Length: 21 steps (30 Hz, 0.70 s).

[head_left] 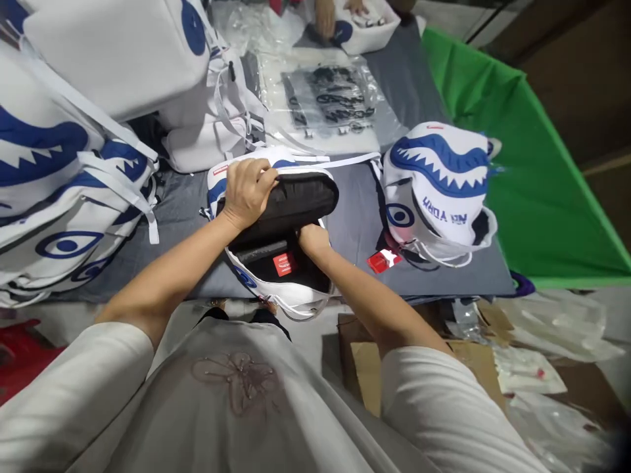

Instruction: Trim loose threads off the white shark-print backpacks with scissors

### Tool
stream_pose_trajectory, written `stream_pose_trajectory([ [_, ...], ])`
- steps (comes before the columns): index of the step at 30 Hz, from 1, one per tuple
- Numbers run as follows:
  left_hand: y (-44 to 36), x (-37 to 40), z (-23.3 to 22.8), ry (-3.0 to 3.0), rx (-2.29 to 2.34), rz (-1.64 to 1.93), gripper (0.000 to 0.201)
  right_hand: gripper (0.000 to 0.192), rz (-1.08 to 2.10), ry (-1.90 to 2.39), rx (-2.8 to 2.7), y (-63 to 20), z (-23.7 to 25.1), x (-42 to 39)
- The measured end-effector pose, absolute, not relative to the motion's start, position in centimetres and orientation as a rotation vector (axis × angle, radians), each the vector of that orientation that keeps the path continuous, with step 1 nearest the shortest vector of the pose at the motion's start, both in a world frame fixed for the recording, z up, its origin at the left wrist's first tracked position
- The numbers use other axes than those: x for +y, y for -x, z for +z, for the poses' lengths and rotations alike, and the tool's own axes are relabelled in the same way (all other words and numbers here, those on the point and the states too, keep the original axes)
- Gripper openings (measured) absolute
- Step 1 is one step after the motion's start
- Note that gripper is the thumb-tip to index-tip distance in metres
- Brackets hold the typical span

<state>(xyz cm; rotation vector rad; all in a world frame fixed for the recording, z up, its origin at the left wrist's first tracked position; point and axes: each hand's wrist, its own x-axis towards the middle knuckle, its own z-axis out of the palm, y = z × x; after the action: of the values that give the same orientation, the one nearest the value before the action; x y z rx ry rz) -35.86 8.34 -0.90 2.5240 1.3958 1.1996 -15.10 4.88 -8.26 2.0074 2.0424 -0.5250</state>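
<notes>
My left hand [248,190] clamped on black flap [290,203] of open backpack [276,263], near table edge | my right hand [313,240] inside opening, fingers hidden, grip unclear | second backpack [438,184] right, red tag [383,260] beside | stacked backpacks [64,190] left

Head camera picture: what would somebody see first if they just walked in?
Probably the open white backpack in the middle of the grey table: the left hand holds its black-lined flap up, and the right hand reaches inside by a red label. Next, the shark-mouth backpack with blue teeth and an eye, standing to the right. More of the same bags are piled on the left, and a bright green cloth hangs at the far right.
</notes>
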Motion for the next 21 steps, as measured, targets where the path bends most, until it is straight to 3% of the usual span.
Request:
stream_pose_trajectory([
  [7, 33.0, 0.7, -1.6, -2.517, 1.645, 0.986, 0.033, 0.046, -0.496, -1.617, 2.349, 13.1, -9.2, 3.5],
  [10, 32.7, 2.1, -2.1, -2.32, 1.904, 0.732, 0.059, 0.046, -0.357, -1.558, 2.402, 12.2, -8.0, 4.3],
  [15, 32.8, 3.9, -4.6, -2.132, 1.946, 0.253, 0.099, 0.042, -0.167, -1.344, 2.43, 11.2, -6.8, 6.6],
  [21, 31.9, 3.0, -6.7, -1.953, 2.069, 0.216, 0.089, 0.044, -0.155, -1.469, 2.37, 10.0, -8.4, 4.9],
])
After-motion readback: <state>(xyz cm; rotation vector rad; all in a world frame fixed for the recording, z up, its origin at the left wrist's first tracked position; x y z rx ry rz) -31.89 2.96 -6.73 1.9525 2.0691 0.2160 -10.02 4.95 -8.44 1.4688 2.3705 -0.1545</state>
